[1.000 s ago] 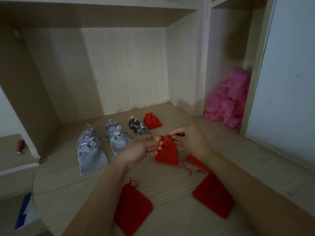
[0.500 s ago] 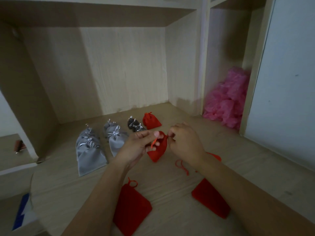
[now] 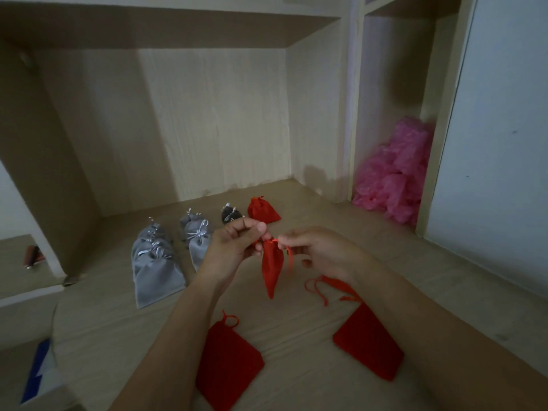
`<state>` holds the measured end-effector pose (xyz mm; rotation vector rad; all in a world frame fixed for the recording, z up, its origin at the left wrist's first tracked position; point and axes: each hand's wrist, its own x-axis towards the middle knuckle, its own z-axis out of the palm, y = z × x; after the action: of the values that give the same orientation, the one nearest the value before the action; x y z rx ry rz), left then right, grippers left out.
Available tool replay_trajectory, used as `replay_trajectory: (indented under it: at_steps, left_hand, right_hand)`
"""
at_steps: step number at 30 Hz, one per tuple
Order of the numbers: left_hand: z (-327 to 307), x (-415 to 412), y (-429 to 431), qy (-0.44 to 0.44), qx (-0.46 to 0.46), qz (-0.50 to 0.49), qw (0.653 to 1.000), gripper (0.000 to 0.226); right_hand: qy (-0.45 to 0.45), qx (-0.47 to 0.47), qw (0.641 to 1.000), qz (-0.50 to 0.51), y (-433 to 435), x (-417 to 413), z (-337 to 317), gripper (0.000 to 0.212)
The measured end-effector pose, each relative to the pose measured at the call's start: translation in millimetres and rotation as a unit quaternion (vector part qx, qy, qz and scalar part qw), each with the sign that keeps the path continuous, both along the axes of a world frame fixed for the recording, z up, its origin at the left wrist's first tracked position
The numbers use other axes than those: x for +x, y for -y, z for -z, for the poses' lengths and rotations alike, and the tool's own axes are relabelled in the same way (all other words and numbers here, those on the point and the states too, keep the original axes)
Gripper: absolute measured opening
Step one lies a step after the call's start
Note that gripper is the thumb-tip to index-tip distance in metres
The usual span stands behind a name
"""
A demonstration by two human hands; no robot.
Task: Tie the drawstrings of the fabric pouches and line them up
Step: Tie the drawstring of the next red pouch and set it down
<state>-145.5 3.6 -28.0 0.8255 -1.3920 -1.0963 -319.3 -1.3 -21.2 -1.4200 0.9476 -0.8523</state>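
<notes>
Left hand (image 3: 234, 247) pinches one end of the red drawstring (image 3: 290, 258) between thumb and forefinger, its other fingers curled. Right hand (image 3: 320, 252) pinches the other end just opposite, and a loose tail of cord dangles below its fingertips. The pouch (image 3: 272, 268) hangs between them over the middle of the table (image 3: 103, 321), gathered tight at the neck. Its long axis is nearly upright, with the neck up at the hands and the narrow bottom corner pointing down at the wood. I cannot tell whether that corner touches the table.

Tied pouches lie in a row toward the back wall, necks pointing away: grey pouches (image 3: 157, 262) on the left, then a dark pouch (image 3: 229, 215), then a tied red pouch (image 3: 262, 210). Nearer the person, flat pouches (image 3: 228, 360) in red lie beside each forearm. Another is partly hidden under the right wrist, its cords loose.
</notes>
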Motion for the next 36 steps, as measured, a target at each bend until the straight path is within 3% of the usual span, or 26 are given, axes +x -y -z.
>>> replay_trajectory:
  at_steps: [4, 7, 11, 16, 22, 26, 28, 32, 36]
  left_hand:
    - [-1.0, -3.5, -0.6, -0.019, 0.013, 0.006, 1.0, 0.017]
    - [-4.4, 2.8, 2.0, -0.123, 0.074, 0.059, 0.988, 0.028]
    - [-5.2, 7.6, 4.1, -0.265, 0.117, 0.161, 0.944, 0.032]
    - [-8.7, 2.9, -1.1, -0.19, 0.123, 0.112, 0.968, 0.011]
    - [-6.9, 3.8, -1.3, -0.074, 0.087, 0.034, 0.993, 0.01]
    - [-4.1, 2.4, -0.5, 0.023, 0.054, -0.04, 0.997, 0.013]
    - [-4.2, 0.1, -2.4, 0.038, 0.058, -0.037, 0.997, 0.014]
    - [-3.4, -5.0, -7.0, 0.057, 0.052, 0.011, 0.997, 0.018]
    - [-5.3, -2.0, -6.3, 0.019, 0.062, -0.007, 0.998, 0.02]
  right_hand:
    - [0.083, 0.024, 0.995, -0.042, 0.5, 2.7, 1.0, 0.014]
    - [0.16, 0.067, 0.983, -0.056, -0.2, 8.7, -0.4, 0.01]
    - [0.191, 0.097, 0.973, -0.089, -4.1, 13.4, -1.7, 0.009]
    - [0.272, 0.121, 0.953, -0.061, -2.8, 11.7, -4.4, 0.01]
    - [0.224, 0.035, 0.974, -0.003, 1.1, 16.9, 6.3, 0.011]
    - [0.093, -0.12, 0.987, 0.053, -0.9, 14.8, 10.2, 0.018]
    - [0.058, -0.173, 0.98, 0.082, -2.9, 14.6, 8.8, 0.014]
    - [0.061, -0.185, 0.976, 0.097, -4.0, 9.6, 6.1, 0.011]
    - [-0.034, -0.278, 0.955, 0.095, -0.7, 10.8, 5.3, 0.02]
